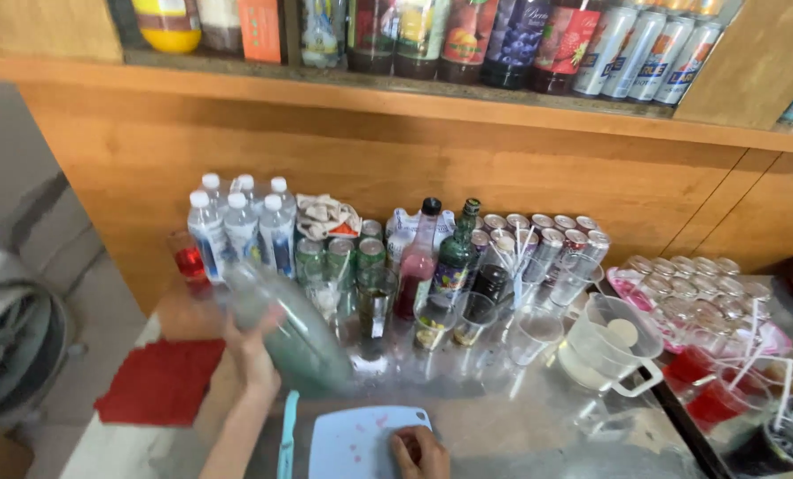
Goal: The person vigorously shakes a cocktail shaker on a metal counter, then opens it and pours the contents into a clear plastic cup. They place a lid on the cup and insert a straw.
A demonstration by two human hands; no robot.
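Left hand (252, 355) is wrapped around a big clear plastic bottle (285, 328), which leans tilted over the counter (520, 417), blurred, just in front of the small water bottles (241, 226). Right hand (418, 451) lies pressed, fingers curled, on a pale blue cutting board (365, 443); a teal knife (286, 439) sits beside it. Swinging the bottle could likely topple the empty glasses (476, 319) or the measuring jug (605, 346), which stand close. Open room lies only at the near edge; the left edge drops toward a red mat (161, 381).
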